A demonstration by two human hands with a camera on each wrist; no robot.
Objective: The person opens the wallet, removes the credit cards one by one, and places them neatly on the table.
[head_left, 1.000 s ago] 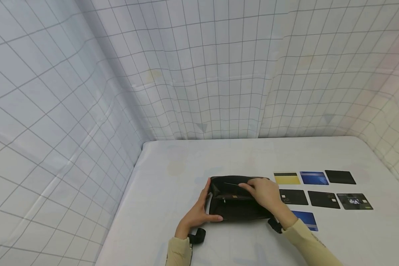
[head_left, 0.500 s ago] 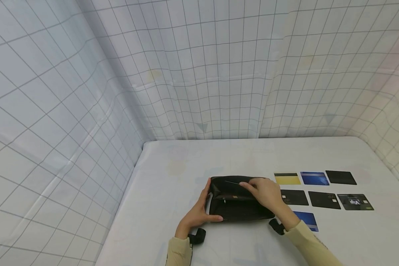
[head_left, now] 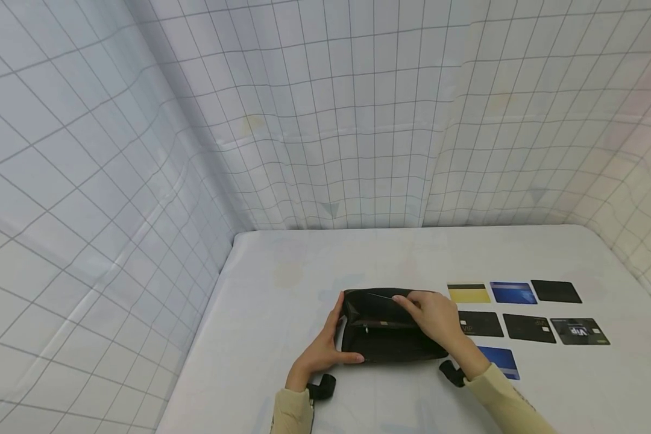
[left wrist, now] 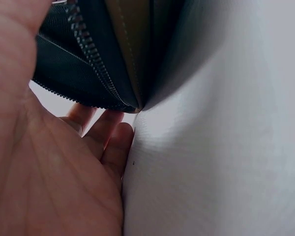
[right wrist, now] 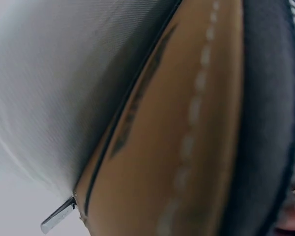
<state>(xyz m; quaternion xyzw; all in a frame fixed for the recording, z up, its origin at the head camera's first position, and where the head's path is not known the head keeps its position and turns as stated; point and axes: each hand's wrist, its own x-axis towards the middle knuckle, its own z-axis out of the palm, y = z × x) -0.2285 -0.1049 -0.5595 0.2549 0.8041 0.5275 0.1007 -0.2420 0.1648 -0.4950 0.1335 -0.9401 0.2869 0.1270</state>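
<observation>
A black zip wallet (head_left: 393, 349) stands open on the white table in the head view. My left hand (head_left: 320, 351) grips its left end, thumb at the near edge and fingers along the side. In the left wrist view, the zipper teeth (left wrist: 88, 46) run past those fingers. My right hand (head_left: 433, 316) reaches over the wallet's right half and pinches a thin card (head_left: 380, 296), of which only a narrow edge shows above the inner pocket. Close up, the right wrist view has the wallet's brown stitched lining (right wrist: 157, 132) and a metal zip pull (right wrist: 58, 216).
To the right, several cards lie in rows: a yellow one (head_left: 469, 294), a blue one (head_left: 513, 293) and a black one (head_left: 556, 292) at the back, dark VIP cards (head_left: 579, 331) in the middle, another blue card (head_left: 501, 360) nearest. Gridded white curtains (head_left: 331, 150) surround the table.
My right hand has shifted very slightly to the right, and the card's edge between its fingers sits a little higher. My left hand and the wallet stay put.
</observation>
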